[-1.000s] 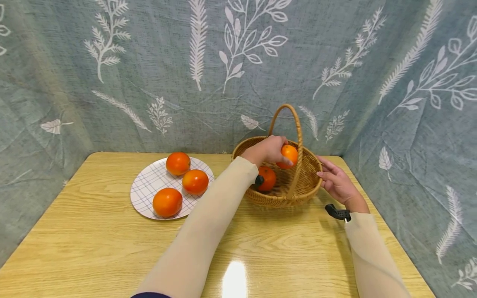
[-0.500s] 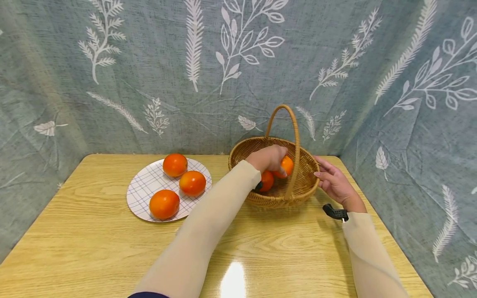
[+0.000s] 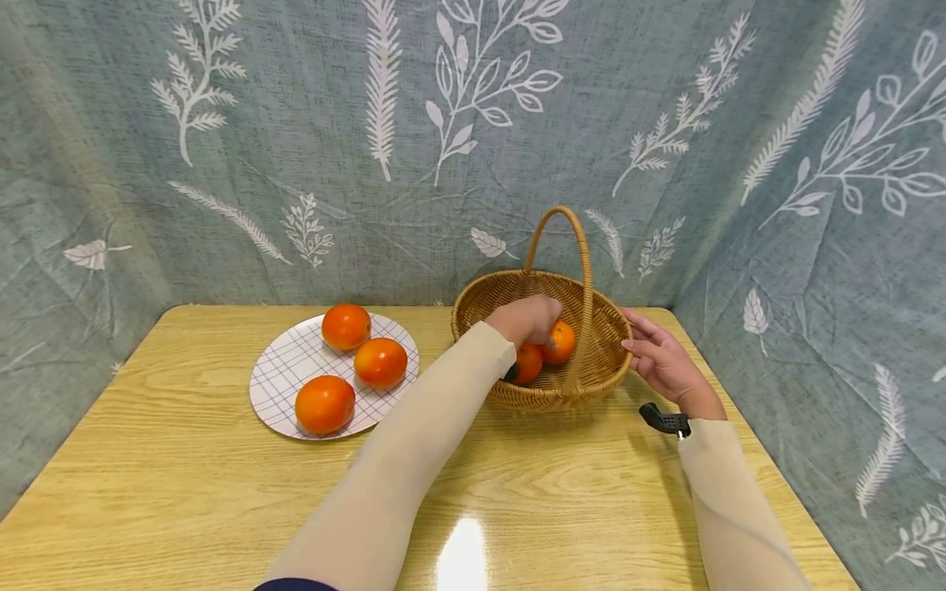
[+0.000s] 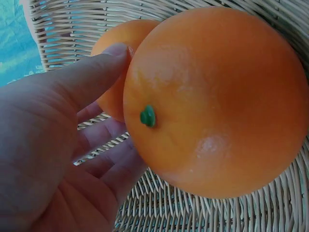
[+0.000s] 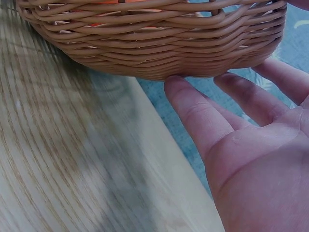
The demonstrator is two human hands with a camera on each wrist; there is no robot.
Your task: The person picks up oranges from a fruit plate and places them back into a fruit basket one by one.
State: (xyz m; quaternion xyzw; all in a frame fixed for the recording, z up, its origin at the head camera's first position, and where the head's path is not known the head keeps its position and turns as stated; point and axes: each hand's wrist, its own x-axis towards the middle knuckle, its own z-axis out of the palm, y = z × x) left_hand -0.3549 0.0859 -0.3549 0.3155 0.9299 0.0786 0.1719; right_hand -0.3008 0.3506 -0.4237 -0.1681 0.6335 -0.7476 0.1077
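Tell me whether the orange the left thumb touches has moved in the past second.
Yes: the orange has gone lower in the head view, toward the other orange, judged against the basket handle.

Left arm [image 3: 410, 443] in from bottom centre-left, slanting up-right; left hand [image 3: 528, 318] just right of centre, wrist bent slightly down. Wrist view: thumb [image 4: 96, 75] extended toward upper centre, fingers bent opposite it. Right arm [image 3: 739, 509] up from lower right; right hand [image 3: 668, 365] palm visible, fingers nearly straight, spread, pointing upper left.
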